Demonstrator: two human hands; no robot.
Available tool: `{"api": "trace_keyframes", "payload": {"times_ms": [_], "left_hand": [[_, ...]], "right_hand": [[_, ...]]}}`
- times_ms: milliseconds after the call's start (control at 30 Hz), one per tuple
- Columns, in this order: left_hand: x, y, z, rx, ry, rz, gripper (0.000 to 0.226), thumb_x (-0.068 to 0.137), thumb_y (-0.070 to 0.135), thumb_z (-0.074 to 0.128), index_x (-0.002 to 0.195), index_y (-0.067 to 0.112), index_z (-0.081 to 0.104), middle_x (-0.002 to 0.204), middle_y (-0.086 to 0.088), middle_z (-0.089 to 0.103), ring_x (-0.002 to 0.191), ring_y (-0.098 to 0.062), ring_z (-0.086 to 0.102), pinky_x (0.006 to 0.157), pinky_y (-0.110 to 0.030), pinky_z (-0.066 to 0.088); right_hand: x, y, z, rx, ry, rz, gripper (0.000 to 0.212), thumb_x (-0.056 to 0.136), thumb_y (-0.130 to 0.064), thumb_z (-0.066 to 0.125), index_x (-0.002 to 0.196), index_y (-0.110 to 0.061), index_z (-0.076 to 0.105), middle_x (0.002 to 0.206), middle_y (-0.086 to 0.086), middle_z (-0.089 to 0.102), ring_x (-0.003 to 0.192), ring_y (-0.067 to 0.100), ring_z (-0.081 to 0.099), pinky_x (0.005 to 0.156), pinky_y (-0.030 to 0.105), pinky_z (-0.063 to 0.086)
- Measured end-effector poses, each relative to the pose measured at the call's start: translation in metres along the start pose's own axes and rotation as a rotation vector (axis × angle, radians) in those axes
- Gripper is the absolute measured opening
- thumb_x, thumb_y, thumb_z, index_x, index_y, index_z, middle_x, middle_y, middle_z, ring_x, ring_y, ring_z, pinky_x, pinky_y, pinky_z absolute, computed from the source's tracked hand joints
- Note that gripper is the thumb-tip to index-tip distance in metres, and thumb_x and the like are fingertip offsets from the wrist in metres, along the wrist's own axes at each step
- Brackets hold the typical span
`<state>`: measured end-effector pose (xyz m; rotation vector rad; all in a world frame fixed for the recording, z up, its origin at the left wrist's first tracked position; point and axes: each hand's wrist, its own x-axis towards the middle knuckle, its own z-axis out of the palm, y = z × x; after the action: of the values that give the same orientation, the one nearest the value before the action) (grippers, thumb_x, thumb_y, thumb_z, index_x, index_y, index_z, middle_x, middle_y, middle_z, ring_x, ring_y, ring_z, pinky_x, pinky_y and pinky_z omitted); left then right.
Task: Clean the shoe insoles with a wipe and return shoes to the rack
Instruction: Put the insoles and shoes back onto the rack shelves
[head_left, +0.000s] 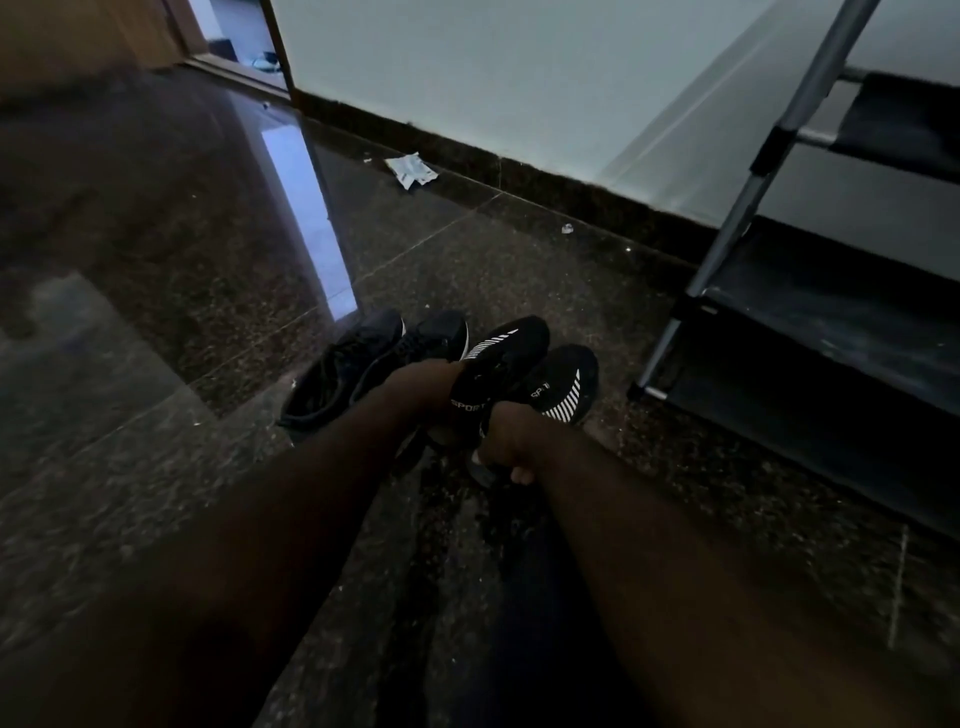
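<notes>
Two pairs of black shoes lie on the dark stone floor. A plain black lace-up pair (374, 358) sits to the left. To its right is a pair with white stripes and "SPORT" lettering. My left hand (426, 382) grips the nearer striped shoe (506, 351) at its collar. My right hand (511, 439) is curled round the heel end of that pair, beside the other striped shoe (566, 389). The scene is dim, and no insole or wipe shows in my hands.
A metal-framed shoe rack (831, 291) with dark fabric shelves stands at the right against the white wall. A crumpled white packet (410, 169) lies on the floor by the skirting. An open doorway (234, 41) is at the top left.
</notes>
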<state>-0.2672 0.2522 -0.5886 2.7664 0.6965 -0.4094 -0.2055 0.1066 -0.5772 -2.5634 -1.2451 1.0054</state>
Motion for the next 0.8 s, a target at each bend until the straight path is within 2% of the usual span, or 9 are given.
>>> {"api": "trace_keyframes", "payload": {"times_ms": [67,133,233,300,367,400,467,600,800], "left_hand": [[0.008,0.0,0.003,0.002,-0.095,-0.007,0.051,0.084,0.036,0.071,0.128,0.013,0.058,0.125,-0.012,0.063,0.112,-0.029,0.062,0.093,-0.037,0.048],[0.016,0.001,0.009,-0.002,-0.142,-0.025,0.044,0.086,0.031,0.07,0.124,0.01,0.063,0.124,-0.014,0.065,0.111,-0.029,0.063,0.093,-0.036,0.048],[0.026,0.004,0.012,0.051,-0.14,-0.079,0.044,0.081,0.024,0.075,0.121,0.008,0.066,0.121,-0.016,0.066,0.11,-0.031,0.063,0.093,-0.037,0.049],[0.026,0.006,0.007,0.061,-0.123,-0.062,0.043,0.08,0.025,0.077,0.117,0.004,0.066,0.118,-0.019,0.066,0.108,-0.033,0.064,0.091,-0.037,0.047],[0.02,0.009,-0.004,0.041,-0.15,-0.036,0.039,0.083,0.022,0.075,0.113,-0.001,0.067,0.115,-0.02,0.067,0.105,-0.032,0.064,0.086,-0.031,0.047],[0.015,0.011,-0.013,0.017,-0.173,-0.039,0.035,0.084,0.019,0.074,0.11,-0.003,0.067,0.112,-0.02,0.068,0.102,-0.032,0.066,0.078,-0.026,0.048],[0.006,0.019,-0.029,-0.056,-0.238,-0.062,0.026,0.083,0.01,0.074,0.102,-0.007,0.067,0.104,-0.021,0.07,0.093,-0.033,0.069,0.061,-0.019,0.052],[-0.016,0.04,-0.073,-0.307,-0.296,-0.087,0.013,0.085,-0.005,0.067,0.089,0.006,0.061,0.076,-0.009,0.064,0.064,-0.023,0.063,0.055,-0.027,0.058],[-0.066,0.096,-0.152,-0.288,-0.355,-0.029,0.011,0.085,-0.005,0.067,0.091,0.003,0.063,0.053,-0.005,0.067,0.051,-0.022,0.064,0.043,-0.025,0.054]], "right_hand": [[0.008,0.004,0.01,0.024,-0.045,0.026,0.027,0.09,-0.015,0.066,0.11,0.003,0.064,0.118,0.022,0.066,0.108,0.037,0.065,0.085,0.04,0.056],[0.014,0.008,0.015,0.09,-0.075,0.042,0.03,0.093,-0.017,0.062,0.115,0.004,0.063,0.119,0.023,0.066,0.111,0.037,0.064,0.094,0.043,0.053],[0.02,0.014,0.013,0.154,-0.018,0.031,0.036,0.1,-0.022,0.052,0.125,0.004,0.059,0.124,0.024,0.063,0.111,0.035,0.063,0.087,0.033,0.054],[0.019,0.015,0.009,0.271,0.023,0.038,0.038,0.102,-0.022,0.047,0.129,0.002,0.057,0.127,0.024,0.062,0.11,0.033,0.063,0.069,0.022,0.054],[0.014,0.017,0.004,0.425,0.018,0.054,0.037,0.102,-0.019,0.045,0.13,0.003,0.056,0.126,0.024,0.062,0.113,0.036,0.062,0.079,0.031,0.054],[0.009,0.019,0.002,0.465,0.014,0.061,0.035,0.1,-0.017,0.048,0.126,0.004,0.058,0.12,0.025,0.064,0.107,0.038,0.065,0.086,0.038,0.053],[-0.005,0.022,-0.008,0.513,0.028,0.057,0.022,0.094,-0.01,0.057,0.109,0.003,0.064,0.1,0.025,0.069,0.078,0.031,0.067,0.077,0.042,0.057],[-0.04,0.031,-0.05,0.575,0.149,0.023,0.01,0.086,-0.015,0.073,0.084,-0.011,0.064,0.082,0.012,0.067,0.063,0.018,0.058,0.055,0.027,0.049],[-0.114,0.035,-0.143,0.51,0.114,-0.038,0.032,0.081,-0.014,0.079,0.106,0.002,0.07,0.088,0.014,0.068,0.057,0.015,0.057,0.055,0.027,0.05]]}}
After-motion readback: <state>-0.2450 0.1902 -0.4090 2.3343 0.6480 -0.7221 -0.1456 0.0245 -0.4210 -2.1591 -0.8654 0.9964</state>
